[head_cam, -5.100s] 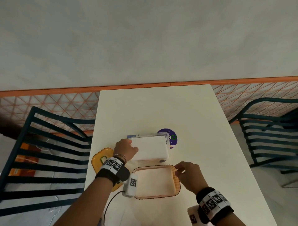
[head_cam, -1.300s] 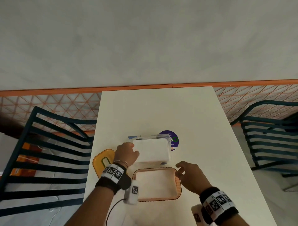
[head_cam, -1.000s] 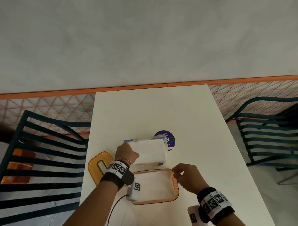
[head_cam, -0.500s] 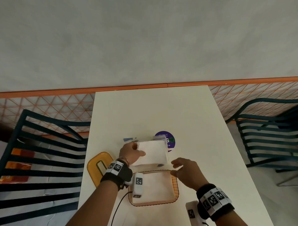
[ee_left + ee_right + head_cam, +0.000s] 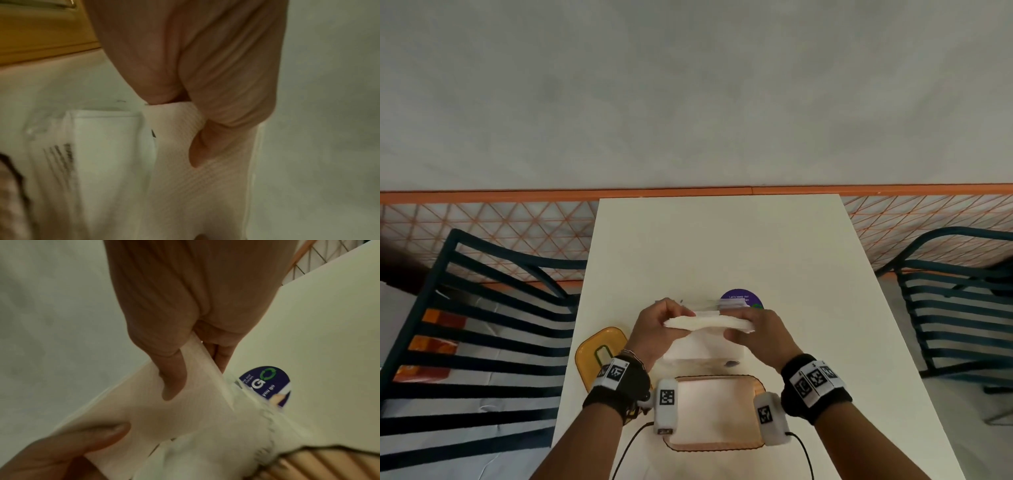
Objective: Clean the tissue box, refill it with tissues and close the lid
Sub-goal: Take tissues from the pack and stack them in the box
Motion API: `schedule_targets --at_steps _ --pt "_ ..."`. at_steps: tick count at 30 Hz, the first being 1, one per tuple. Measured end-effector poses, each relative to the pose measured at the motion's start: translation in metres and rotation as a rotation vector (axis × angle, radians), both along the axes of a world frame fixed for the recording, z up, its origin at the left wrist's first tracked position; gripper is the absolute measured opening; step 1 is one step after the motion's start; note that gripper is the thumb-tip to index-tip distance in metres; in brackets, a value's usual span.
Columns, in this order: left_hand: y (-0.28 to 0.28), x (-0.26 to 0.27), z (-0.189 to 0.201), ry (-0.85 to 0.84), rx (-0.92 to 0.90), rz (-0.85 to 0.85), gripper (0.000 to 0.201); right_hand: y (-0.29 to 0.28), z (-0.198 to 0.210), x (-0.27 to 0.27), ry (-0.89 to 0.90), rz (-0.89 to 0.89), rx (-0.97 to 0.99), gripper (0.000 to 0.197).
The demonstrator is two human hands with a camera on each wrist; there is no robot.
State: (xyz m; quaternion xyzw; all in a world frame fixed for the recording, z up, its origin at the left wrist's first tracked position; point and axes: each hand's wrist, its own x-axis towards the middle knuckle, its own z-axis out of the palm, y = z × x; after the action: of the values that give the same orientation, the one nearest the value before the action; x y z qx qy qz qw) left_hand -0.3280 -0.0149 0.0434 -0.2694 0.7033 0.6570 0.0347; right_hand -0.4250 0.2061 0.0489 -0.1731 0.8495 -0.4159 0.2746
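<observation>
A thin white stack of tissues (image 5: 709, 322) hangs above the table, held at both ends. My left hand (image 5: 657, 329) pinches its left end and my right hand (image 5: 760, 335) pinches its right end. In the left wrist view the left hand's fingers (image 5: 216, 138) curl over the ribbed tissues (image 5: 205, 186). The right wrist view has a thumb (image 5: 174, 378) pressed on top of the tissues (image 5: 174, 415). Under the stack lies the clear-wrapped tissue pack (image 5: 698, 354). The open orange tissue box (image 5: 715, 445) sits nearest me, between my wrists. Its yellow lid (image 5: 599, 353) with a slot lies to the left.
A round purple sticker (image 5: 741, 298) is on the white table (image 5: 722, 246) behind the pack. Dark slatted chairs stand at the left (image 5: 482, 308) and right (image 5: 955, 301). An orange lattice rail (image 5: 517, 226) runs behind the table's far edge.
My right hand left the box rim and took the right end of the tissues. Both hands lifted a stack of tissues up off the pack.
</observation>
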Motion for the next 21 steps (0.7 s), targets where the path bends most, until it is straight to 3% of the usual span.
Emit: schedule_targets --at_steps 6,12,17,21 --pt "0.01 -0.001 -0.011 -0.11 -0.153 0.063 0.04 -0.003 -0.023 0.0 -0.01 -0.078 0.014 0.034" --pt "0.016 -0.005 -0.009 -0.073 -0.126 0.201 0.034 -0.011 -0.023 0.001 0.003 -0.062 -0.007 0.028" --pt "0.016 -0.007 -0.006 -0.013 -0.048 0.245 0.042 -0.017 -0.012 0.001 -0.043 -0.071 -0.107 0.039" --pt "0.014 0.0 -0.011 -0.059 -0.053 0.216 0.052 -0.006 -0.026 0.003 -0.075 -0.072 -0.079 0.053"
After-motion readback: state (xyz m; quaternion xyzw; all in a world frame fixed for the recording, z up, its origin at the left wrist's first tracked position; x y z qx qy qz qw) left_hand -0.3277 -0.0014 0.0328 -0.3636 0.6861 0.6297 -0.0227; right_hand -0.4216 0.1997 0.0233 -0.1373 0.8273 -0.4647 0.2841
